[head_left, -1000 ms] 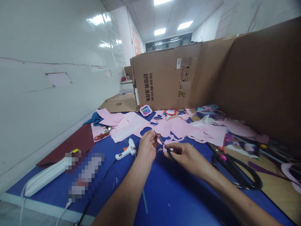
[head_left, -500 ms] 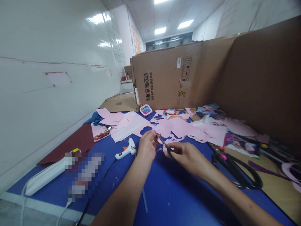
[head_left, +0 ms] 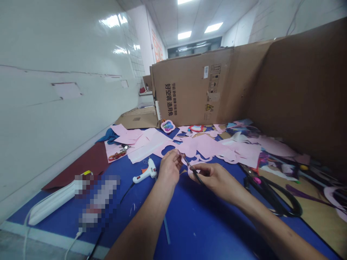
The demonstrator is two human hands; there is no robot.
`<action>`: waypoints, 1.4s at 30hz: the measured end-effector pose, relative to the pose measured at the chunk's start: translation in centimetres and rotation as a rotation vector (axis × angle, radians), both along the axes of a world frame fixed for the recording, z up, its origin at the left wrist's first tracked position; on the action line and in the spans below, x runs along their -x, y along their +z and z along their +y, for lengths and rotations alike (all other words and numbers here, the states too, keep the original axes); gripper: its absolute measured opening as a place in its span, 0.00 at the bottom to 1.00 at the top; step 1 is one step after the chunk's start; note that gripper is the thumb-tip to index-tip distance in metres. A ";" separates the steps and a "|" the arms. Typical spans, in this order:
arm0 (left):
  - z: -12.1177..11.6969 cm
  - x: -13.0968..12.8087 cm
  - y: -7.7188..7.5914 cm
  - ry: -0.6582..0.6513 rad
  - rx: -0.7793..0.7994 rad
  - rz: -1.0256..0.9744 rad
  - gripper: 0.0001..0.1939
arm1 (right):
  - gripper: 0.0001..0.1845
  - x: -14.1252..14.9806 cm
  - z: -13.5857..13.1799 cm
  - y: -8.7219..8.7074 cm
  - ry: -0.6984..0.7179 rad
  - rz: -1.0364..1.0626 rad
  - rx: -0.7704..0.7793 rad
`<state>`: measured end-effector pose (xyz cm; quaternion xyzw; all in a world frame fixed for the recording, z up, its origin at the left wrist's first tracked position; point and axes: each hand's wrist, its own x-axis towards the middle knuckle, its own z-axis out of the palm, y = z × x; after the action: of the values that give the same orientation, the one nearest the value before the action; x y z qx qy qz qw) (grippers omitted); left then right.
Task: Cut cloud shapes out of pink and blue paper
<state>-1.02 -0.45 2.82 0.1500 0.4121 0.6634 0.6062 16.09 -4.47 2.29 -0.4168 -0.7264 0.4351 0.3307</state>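
Observation:
In the head view, my left hand [head_left: 170, 166] pinches a small piece of pink paper [head_left: 179, 153] between thumb and fingers. My right hand [head_left: 210, 175] is closed around the dark handles of a small pair of scissors [head_left: 198, 175]. Their blades point up and left, to the edge of the paper by my left fingertips. A pink strip with a curved edge [head_left: 200, 167] is seen just behind the scissors; whether it is joined to the held piece I cannot tell. A white glue gun [head_left: 146, 173] lies left of my left hand.
Pink sheets and offcuts [head_left: 208, 145] are spread across the blue table [head_left: 189, 224]. Large black-handled shears [head_left: 271, 191] lie on the right. A tall cardboard box [head_left: 189, 90] closes off the back and right. White power strips [head_left: 54, 202] and cables lie at left.
Almost nothing differs. My right hand and the scissors have shifted very slightly, while my left hand keeps its place with the paper.

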 end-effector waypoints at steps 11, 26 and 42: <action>0.4 0.6 0.1 -0.009 -0.003 0.055 0.04 | 0.14 -0.4 0.1 0.2 -0.024 -0.012 -0.042; 0.5 0.4 -0.6 -0.009 -0.061 0.089 0.12 | 0.16 0.0 0.1 -0.1 -0.035 0.023 -0.030; 1.2 2.2 0.0 0.019 -0.088 0.144 0.06 | 0.24 -3.8 1.0 2.0 -0.333 -0.229 -0.112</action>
<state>-3.23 0.78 2.82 0.2200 0.4265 0.6742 0.5614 19.89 -3.43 4.29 -0.5586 -0.7035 0.2831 0.3361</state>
